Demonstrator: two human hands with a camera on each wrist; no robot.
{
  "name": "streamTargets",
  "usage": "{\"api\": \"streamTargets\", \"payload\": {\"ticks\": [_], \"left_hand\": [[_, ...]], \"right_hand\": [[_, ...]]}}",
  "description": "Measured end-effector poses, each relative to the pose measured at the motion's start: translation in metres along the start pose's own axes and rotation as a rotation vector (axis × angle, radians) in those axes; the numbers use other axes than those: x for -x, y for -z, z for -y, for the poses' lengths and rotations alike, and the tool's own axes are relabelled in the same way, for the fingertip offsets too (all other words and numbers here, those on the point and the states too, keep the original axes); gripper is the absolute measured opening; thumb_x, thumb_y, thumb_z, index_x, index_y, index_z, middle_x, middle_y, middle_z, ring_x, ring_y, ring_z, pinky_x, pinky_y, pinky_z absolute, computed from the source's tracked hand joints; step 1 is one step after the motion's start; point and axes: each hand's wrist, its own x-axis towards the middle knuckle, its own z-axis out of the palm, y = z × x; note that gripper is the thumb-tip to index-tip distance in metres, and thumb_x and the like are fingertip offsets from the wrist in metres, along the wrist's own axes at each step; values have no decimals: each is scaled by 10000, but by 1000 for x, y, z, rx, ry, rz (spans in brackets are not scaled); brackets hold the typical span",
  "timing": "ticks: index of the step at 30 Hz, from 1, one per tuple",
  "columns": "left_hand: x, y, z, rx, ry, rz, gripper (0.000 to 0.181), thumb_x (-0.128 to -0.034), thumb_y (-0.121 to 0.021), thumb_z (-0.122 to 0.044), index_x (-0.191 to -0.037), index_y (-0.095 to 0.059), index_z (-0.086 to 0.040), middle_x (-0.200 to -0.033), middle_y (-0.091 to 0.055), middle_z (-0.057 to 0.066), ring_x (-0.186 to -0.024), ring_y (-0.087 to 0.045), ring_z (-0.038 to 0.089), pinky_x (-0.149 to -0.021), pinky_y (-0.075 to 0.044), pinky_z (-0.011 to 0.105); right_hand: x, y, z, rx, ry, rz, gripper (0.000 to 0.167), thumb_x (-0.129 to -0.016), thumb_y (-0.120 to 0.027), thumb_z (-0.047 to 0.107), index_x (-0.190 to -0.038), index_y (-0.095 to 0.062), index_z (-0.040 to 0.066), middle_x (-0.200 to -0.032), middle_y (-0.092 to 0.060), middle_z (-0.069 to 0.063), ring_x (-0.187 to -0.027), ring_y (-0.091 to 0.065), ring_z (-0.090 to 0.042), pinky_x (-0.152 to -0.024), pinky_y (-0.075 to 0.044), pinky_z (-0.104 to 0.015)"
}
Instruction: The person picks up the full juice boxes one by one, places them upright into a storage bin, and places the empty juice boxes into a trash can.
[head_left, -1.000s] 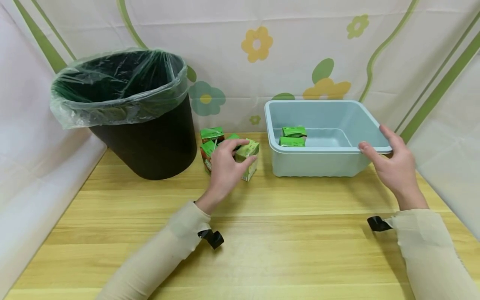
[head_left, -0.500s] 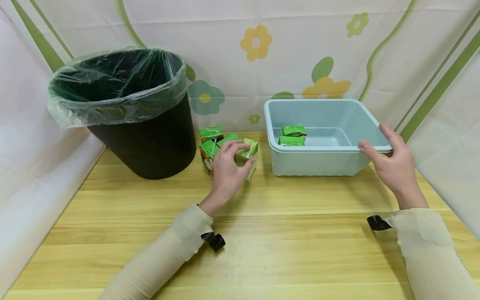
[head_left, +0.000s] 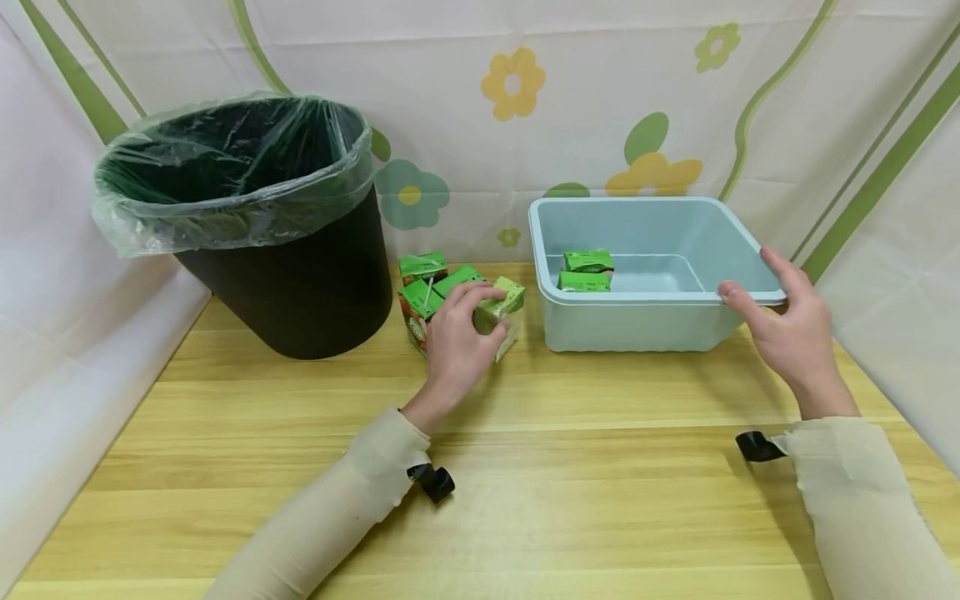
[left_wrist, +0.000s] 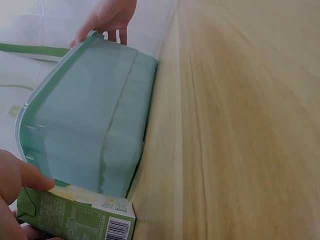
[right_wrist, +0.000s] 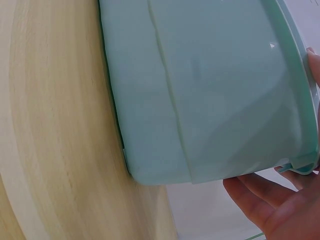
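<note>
My left hand (head_left: 461, 342) pinches a light green drink carton (head_left: 504, 305) between thumb and fingers; in the left wrist view this carton (left_wrist: 75, 212) shows a barcode near its lower end. Just left of that hand stand several darker green cartons (head_left: 423, 296), one with a straw on top. The right hand (head_left: 795, 337) grips the right front corner of a pale blue bin (head_left: 630, 327), thumb on the rim. Two green cartons (head_left: 585, 282) lie inside the bin at its left. In the right wrist view, the fingers (right_wrist: 255, 200) lie against the bin's end wall (right_wrist: 200, 100).
A black trash can (head_left: 300, 292) lined with a clear bag (head_left: 247, 221) stands at the left, beside the cartons. A patterned curtain (head_left: 450, 100) hangs behind the wooden table (head_left: 525, 500).
My left hand has closed in on the light green carton and shifted slightly right, the carton tilting and moving right with it. The right hand has stayed on the bin.
</note>
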Motion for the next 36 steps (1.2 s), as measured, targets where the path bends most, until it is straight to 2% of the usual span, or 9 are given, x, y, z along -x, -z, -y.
{"api": "streamTargets", "payload": {"ticks": [5,8,12,20,22,25,28,32,36], "left_hand": [[-1,-2,1,-29,-37,-12,326,-844,-870,-106,-1161,-806,-149,-1331,-732,37,-1078,-740,300,-786,-596,422],[-2,-3,3,-32,-66,-14,330,-836,-868,-91,-1158,-813,-141,-1333,-733,46,-1078,-738,293,-737,-577,409],[-3,-3,4,-21,-89,0,339,-835,-853,-61,-1166,-813,-122,-1335,-730,69,-1162,-724,305,-828,-602,440],[-7,2,-1,-22,-69,94,353,-861,-840,-53,-1205,-803,-118,-1323,-754,97,-1240,-708,305,-1004,-596,463],[-7,4,-3,-35,-77,109,348,-865,-838,-57,-1204,-805,-125,-1311,-762,94,-1208,-723,300,-969,-607,446],[-6,5,-6,-60,-94,115,337,-865,-843,-65,-1192,-813,-142,-1311,-763,78,-1130,-745,303,-814,-608,395],[-6,7,-7,-83,-98,115,317,-870,-843,-80,-1175,-821,-166,-1313,-762,56,-1094,-751,294,-684,-552,352],[-6,8,-7,-83,-86,125,310,-867,-841,-86,-1165,-827,-173,-1316,-762,50,-1154,-736,284,-720,-566,368],[-6,10,-5,-36,-58,122,317,-857,-845,-81,-1164,-828,-159,-1292,-771,61,-1188,-726,276,-865,-588,423]], "right_hand": [[0,0,0,9,8,-6,792,-1018,-662,466,-1694,-274,324,-1779,-223,-42,-1353,-398,-199,-827,-308,16],[0,0,-1,16,5,-8,795,-1017,-661,474,-1694,-271,327,-1780,-221,-47,-1380,-397,-226,-840,-318,9],[-1,0,-2,15,-6,-7,800,-1014,-663,481,-1693,-263,343,-1781,-216,-52,-1419,-400,-266,-854,-334,17],[-1,0,-3,6,-11,-3,792,-1014,-663,481,-1686,-257,380,-1785,-206,-31,-1457,-384,-254,-875,-341,12],[-1,0,-3,5,-9,-5,792,-1013,-664,479,-1686,-261,373,-1784,-209,-31,-1458,-384,-248,-877,-340,5],[-1,0,-2,5,-3,-8,795,-1013,-663,477,-1690,-264,354,-1782,-215,-34,-1453,-382,-239,-873,-333,-8],[-1,0,-1,5,0,-10,798,-1013,-664,475,-1692,-264,345,-1781,-219,-40,-1444,-386,-239,-864,-327,-4],[-1,0,-2,3,-2,-8,800,-1012,-666,475,-1691,-261,354,-1782,-214,-46,-1441,-395,-253,-859,-341,22],[-1,0,-2,8,-2,-6,801,-1012,-666,477,-1692,-261,351,-1784,-212,-38,-1451,-391,-255,-871,-344,10]]}}
